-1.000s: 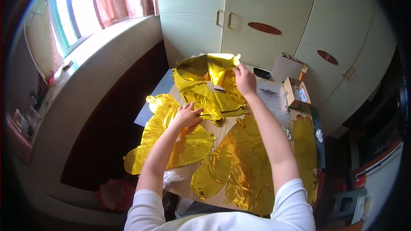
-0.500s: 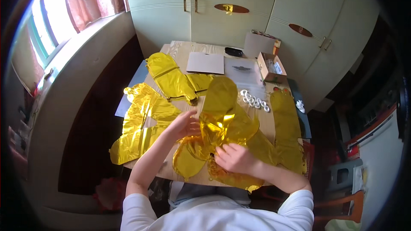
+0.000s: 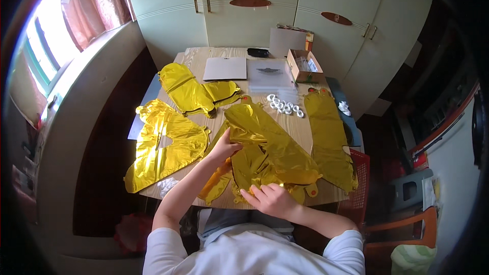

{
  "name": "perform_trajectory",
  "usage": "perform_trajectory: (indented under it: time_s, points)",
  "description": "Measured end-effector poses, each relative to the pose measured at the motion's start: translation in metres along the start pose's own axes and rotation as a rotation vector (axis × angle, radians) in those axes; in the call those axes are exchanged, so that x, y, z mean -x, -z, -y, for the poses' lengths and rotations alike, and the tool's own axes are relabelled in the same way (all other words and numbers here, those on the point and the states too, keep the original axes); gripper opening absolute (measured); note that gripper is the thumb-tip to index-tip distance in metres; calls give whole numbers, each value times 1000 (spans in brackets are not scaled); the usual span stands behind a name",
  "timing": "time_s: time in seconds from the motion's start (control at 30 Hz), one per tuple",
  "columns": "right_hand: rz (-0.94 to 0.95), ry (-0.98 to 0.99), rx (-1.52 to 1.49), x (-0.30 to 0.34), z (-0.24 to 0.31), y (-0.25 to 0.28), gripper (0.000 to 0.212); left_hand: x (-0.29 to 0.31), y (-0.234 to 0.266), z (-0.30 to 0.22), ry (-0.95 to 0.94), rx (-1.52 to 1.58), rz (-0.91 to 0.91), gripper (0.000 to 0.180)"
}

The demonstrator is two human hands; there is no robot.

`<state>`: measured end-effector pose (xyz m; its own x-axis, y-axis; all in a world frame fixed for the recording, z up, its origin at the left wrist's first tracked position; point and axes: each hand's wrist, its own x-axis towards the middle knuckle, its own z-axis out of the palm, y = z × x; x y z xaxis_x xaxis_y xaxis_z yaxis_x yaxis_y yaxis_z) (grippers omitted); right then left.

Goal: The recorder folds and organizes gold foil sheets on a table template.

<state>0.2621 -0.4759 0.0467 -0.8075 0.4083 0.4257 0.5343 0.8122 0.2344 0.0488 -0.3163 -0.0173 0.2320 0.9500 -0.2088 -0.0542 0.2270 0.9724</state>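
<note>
Lying across the near middle of the wooden table [image 3: 224,53], the gold foil balloon [image 3: 270,142] runs its long axis from upper left, near my left hand, down toward the lower right, where its end sits close to the table's near edge. My left hand [image 3: 222,148] is at its upper-left flank, fingers curled onto a fold of the foil, pinching it as far as I can judge. My right hand [image 3: 272,198] rests on the near end of the same piece, fingers bent and close together on the foil at the table's front edge; whether they grip or only press I cannot tell. So the foil lies away from me and to the right of my left hand, directly beyond my right hand, with both hands touching it.

Outward: a flat gold piece [image 3: 163,145] lies to the left, overhanging the table's left and near edges. Another folded gold piece [image 3: 196,91] sits farther back on the left. A long gold strip [image 3: 328,140] lies to the right along the table's right edge. A cluster of small white rings [image 3: 285,106] lies just beyond the balloon's far end. At the back are a grey sheet [image 3: 225,68], a clear packet [image 3: 269,70] and an open cardboard box [image 3: 304,65]. Bare tabletop shows mainly between the rings and the strip.
</note>
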Motion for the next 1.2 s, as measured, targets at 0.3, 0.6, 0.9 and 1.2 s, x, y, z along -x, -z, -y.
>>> perform_trajectory:
  time_s: [0.3, 0.6, 0.9, 1.2]
  points:
    - [109, -220, -495, 11, -1, 9, 43, -6, -4, -10, -37, -560, -55, 96]
    - [234, -585, -457, 45, -124, -76, 42, -23, 16, 1, -197, -776, 163, 97]
    - [264, -537, -419, 54, -152, -105, 44, -20, 18, -11, -144, -865, 261, 93]
    - [331, -517, -369, 47, -162, -116, 43, -20, 32, -15, -203, -853, 331, 87]
